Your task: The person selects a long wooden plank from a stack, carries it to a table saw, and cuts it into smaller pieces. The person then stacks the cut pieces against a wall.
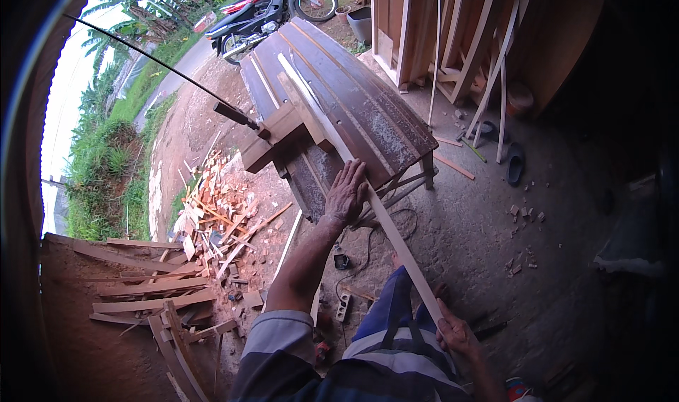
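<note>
A long, narrow wooden strip (403,246) runs from beside my body up onto a dark wooden worktable (382,112). My left hand (346,190) lies flat over the strip at the table's near edge, fingers stretched forward. At the strip's near end, my right hand (456,331) is closed around it, close to my waist. The strip's far part lies along a wooden guide piece (308,112) on the tabletop. Next to the guide sits a thick wooden block (272,137), held at its left by a bar clamp (244,118) with a long dark rod.
Wood offcuts (219,218) are heaped left of the table, with curved wooden pieces (152,296) nearer. A power strip (344,307) and cord lie on the floor by my legs. Wooden frames (453,41) stand at the back right, near sandals (516,165). A motorcycle (262,16) is parked beyond.
</note>
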Demonstrator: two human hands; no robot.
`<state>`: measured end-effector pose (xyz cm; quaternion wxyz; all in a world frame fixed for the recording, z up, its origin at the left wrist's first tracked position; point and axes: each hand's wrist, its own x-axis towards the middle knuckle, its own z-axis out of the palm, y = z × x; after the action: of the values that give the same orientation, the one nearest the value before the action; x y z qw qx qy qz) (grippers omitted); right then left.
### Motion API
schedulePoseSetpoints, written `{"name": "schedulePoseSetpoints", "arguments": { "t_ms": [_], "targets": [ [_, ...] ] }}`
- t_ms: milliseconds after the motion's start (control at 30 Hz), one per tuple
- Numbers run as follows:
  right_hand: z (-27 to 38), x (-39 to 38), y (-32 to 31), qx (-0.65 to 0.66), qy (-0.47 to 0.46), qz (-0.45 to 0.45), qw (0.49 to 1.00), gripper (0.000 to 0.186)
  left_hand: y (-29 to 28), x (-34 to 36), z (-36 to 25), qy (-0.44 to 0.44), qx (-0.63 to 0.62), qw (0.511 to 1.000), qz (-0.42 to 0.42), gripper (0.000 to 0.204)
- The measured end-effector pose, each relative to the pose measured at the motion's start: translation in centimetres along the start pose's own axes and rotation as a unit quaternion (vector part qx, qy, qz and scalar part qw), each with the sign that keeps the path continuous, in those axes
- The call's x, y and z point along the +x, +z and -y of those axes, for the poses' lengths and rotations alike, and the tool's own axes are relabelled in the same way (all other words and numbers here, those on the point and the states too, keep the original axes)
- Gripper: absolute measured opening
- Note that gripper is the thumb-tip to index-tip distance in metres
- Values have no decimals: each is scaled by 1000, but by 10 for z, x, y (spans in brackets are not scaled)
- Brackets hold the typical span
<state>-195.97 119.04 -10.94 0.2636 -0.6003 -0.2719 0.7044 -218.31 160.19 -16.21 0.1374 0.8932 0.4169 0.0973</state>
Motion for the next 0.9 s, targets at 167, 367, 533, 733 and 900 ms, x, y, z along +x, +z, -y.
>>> {"name": "schedulePoseSetpoints", "arguments": {
  "t_ms": [167, 367, 533, 733, 900],
  "targets": [
    [1, 5, 9, -56, -43, -54, 996, 56, -1, 4, 0, 6, 12, 1000, 1, 58],
    [19, 19, 6, -101, -51, -55, 992, 56, -1, 1, 0, 13, 23, 1000, -5, 58],
    [35, 37, 6, -104, -57, -45, 992, 55, 3, -4, -2, 1, 22, 1000, 7, 58],
    [57, 64, 11, -88, -66, -35, 993, 57, -1, 0, 0, 9, 22, 1000, 4, 60],
    [73, 85, 17, -58, -98, -37, 993, 58, -3, 1, 0, -5, 24, 1000, 18, 59]
  ]
}}
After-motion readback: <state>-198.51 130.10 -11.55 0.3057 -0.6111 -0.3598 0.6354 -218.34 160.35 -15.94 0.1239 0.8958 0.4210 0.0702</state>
